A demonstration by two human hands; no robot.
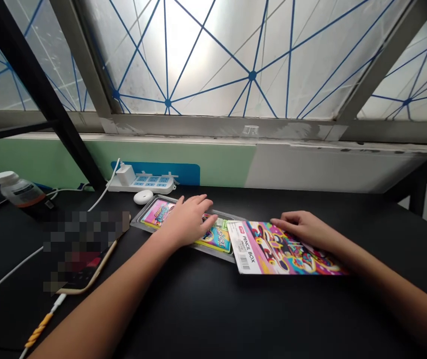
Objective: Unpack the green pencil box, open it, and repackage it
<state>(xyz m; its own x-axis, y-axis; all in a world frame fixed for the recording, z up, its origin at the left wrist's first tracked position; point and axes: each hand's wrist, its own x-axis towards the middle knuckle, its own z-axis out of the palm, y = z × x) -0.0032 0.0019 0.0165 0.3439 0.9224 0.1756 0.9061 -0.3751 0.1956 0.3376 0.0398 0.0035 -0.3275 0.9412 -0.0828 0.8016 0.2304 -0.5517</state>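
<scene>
My left hand (189, 219) lies with its fingers spread over a colourful pencil box (218, 239), which sits in a clear plastic tray (231, 258) on the black desk. The palm and fingers cover the middle of the box. My right hand (306, 229) is at the upper edge of a bright printed card (284, 252) marked "PENCIL BOX", its fingers curled at that edge. The card's left end, with a barcode, overlaps the right end of the tray. How the right fingertips sit against the card is partly hidden.
Left of the tray lies a tablet-like device (103, 262), partly blurred out, with a white cable (54, 306). Behind stand a power strip (153, 184), a small white round case (143, 197) and a bottle (22, 192). A small clear cup (250, 131) rests on the windowsill.
</scene>
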